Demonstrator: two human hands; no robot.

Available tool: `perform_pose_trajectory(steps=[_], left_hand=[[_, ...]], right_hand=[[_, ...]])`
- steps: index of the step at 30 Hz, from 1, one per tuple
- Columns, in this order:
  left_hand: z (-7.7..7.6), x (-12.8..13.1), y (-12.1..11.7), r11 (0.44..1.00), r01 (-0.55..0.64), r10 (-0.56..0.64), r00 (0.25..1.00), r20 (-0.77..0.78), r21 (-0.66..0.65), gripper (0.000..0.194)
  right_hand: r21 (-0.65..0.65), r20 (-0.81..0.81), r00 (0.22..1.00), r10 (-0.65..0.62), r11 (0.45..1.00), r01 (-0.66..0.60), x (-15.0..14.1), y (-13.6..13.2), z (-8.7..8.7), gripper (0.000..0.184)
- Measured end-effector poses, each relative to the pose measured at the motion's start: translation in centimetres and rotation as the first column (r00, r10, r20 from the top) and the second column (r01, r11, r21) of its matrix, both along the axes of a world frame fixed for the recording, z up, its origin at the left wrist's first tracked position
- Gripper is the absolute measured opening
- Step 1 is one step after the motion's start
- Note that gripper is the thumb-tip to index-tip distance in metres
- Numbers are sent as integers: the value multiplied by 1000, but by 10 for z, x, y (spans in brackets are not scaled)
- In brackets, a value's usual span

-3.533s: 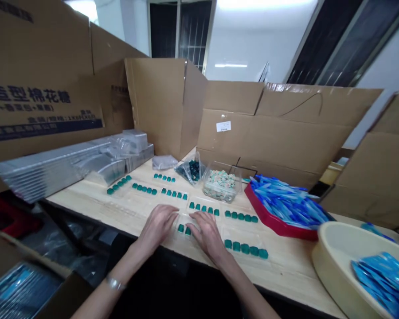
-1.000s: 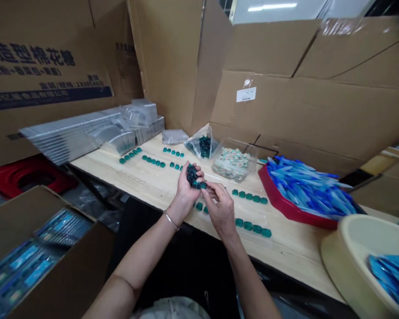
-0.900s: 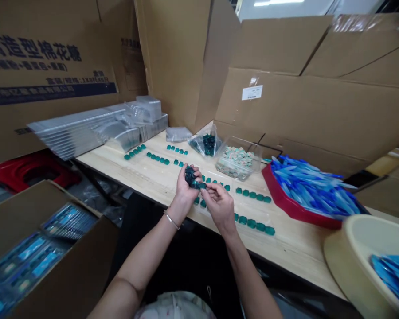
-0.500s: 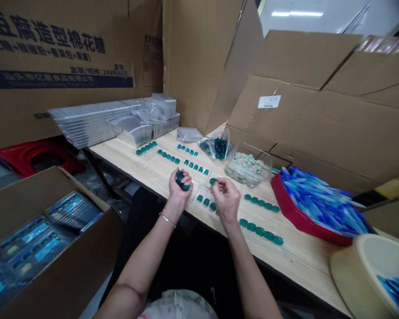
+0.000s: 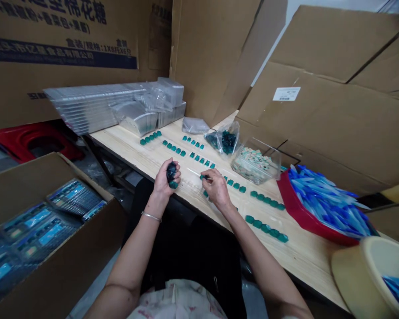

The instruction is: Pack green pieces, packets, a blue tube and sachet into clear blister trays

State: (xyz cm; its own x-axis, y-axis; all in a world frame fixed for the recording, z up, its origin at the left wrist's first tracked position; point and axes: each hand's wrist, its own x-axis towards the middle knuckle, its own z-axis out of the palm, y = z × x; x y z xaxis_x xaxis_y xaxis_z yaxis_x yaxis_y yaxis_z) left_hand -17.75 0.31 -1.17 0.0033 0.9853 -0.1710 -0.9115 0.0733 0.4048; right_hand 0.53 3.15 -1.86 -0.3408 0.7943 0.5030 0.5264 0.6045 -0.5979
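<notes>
My left hand point(image 5: 162, 180) is closed around a clump of dark green plastic gems point(image 5: 171, 172), with one gem showing at its lower edge. Over the front part of the table, my right hand point(image 5: 217, 189) pinches a green gem point(image 5: 202, 177) between thumb and fingertips. Another gem point(image 5: 205, 193) lies just below those fingers, partly covered by the hand. Several short rows of green gems lie around, including a back-left row point(image 5: 150, 138), a middle row point(image 5: 202, 160) and a front-right row point(image 5: 266, 228). Clear plastic trays are faintly visible under some rows.
Behind the rows are a bag of dark gems point(image 5: 227, 141) and a clear box of small pale pieces point(image 5: 255, 164). A red tray point(image 5: 295, 216) of blue pointed pieces and a cream bucket point(image 5: 349, 270) stand right. Clear trays point(image 5: 86, 108) are stacked back left; a carton point(image 5: 96, 235) sits left.
My view has shifted slightly. Both hands have moved left, the left one away from the trays. More gems of a row now show beyond my right hand.
</notes>
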Motion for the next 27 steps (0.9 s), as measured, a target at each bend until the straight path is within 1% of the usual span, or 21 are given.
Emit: perform_pose_trajectory(steps=[2,3,6,8,11,14,17,21,23,27], left_hand=[[-5,2,-7,999,50,-51,998,-43,-19,14],[-8,4,-11,997,67,-69,996,-53,-30,14],[-14,10,-19,996,78,-81,995,-65,-48,15],[-17,12,-22,997,63,-66,995,-68,-52,15],[-20,13,-21,997,46,-50,996,-72,-55,16],[-21,14,-21,998,39,-43,996,-76,-54,16],[-20,16,-23,997,2,-9,995,-96,-76,16],[-18,21,-25,992,-53,42,994,-96,-111,16],[-16,23,-26,992,-58,48,995,-83,-115,15],[-16,23,-26,993,-59,50,995,-81,-105,14]], right_hand=[[83,131,991,39,995,-51,-2,-6,-4,24],[102,194,980,51,992,-72,-3,-10,-6,26],[104,335,940,60,990,-100,-4,-22,-10,30],[106,371,927,48,990,-94,-3,-28,-14,32],[119,342,938,52,988,-98,2,-32,-20,34],[119,287,952,106,982,-145,7,-31,-22,32],[128,240,962,133,978,-167,7,-29,-20,26],[120,194,972,133,980,-158,2,-30,-13,20],[107,198,968,153,979,-176,0,-31,-11,20],[96,264,948,176,974,-207,-1,-34,-12,25]])
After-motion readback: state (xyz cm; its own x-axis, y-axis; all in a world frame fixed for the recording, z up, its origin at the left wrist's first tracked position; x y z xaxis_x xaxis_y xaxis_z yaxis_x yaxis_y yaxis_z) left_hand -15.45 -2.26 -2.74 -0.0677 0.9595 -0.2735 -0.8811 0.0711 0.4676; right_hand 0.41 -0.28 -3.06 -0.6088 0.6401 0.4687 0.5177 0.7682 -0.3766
